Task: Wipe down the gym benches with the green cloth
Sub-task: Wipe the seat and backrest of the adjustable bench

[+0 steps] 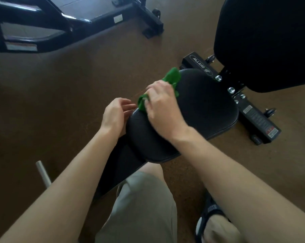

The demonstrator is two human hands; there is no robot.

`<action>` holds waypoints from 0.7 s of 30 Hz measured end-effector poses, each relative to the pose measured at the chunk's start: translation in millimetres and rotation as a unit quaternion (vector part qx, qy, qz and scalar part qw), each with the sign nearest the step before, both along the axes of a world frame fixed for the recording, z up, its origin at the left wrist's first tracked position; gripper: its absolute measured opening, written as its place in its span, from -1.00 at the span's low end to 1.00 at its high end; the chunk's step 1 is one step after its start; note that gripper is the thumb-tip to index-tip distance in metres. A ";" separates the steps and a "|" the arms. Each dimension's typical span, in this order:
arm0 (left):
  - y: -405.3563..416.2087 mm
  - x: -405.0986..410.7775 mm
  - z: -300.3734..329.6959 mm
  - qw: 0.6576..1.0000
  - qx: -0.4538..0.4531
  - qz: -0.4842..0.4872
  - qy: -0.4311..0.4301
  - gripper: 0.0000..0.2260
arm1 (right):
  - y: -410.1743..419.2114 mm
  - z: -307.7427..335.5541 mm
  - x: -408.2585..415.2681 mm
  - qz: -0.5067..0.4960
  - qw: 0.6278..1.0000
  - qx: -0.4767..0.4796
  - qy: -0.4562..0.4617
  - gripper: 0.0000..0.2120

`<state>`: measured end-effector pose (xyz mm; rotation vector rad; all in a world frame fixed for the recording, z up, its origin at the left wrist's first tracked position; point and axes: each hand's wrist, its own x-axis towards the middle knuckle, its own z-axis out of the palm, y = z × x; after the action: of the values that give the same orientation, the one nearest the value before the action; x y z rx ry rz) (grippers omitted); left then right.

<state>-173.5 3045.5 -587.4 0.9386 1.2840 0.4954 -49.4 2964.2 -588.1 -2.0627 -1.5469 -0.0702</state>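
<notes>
Two bare hands work over the black padded seat [200,111] of a gym bench, seen from above by the person who stands at its near end. The right hand [164,109] lies on top of the green cloth [171,77], fingers bent down over it and holding it against the pad at the seat's far left edge; the cloth is bunched, with one fold sticking out past the fingertips toward the bench's base and a smaller bit showing by the thumb (motion blur softens the fingers, so how tightly they grip cannot be told). The left hand [115,114] is just beside the seat's left rim, fingers loosely curled and parted, with nothing in them; whether the fingertips touch the pad cannot be told.

Beyond the seat the bench's backrest [267,41] rises tilted at the upper right, joined to the seat by a black frame [258,118] with silver bolts, small wheels and a warning label. Another black machine frame [78,20] stands on the brown floor [60,88] at the upper left, well apart from the bench. A pale tube [43,174] lies on the floor near the left forearm. Below, the person's beige shorts [143,207] and a foot in a black sandal [213,220] are in view.
</notes>
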 end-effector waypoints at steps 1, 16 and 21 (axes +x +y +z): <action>-4.6 -11.7 -4.6 1.000 -0.009 -0.001 0.003 -0.69 | -7.1 3.8 -23.1 0.054 0.999 -0.002 0.002 -0.80; -22.8 -25.4 -12.1 0.982 0.169 0.080 0.039 -0.61 | -7.7 12.5 -51.3 0.070 0.985 -0.159 0.011 -0.66; -17.7 -30.1 -8.5 0.975 0.043 0.181 -0.122 -0.66 | -28.5 14.7 -68.5 0.211 0.967 -0.135 -0.047 -0.72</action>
<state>-203.6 3027.8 -595.9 0.6890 1.2186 0.9290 -117.9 2935.7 -573.4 -1.8958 -2.1237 0.2154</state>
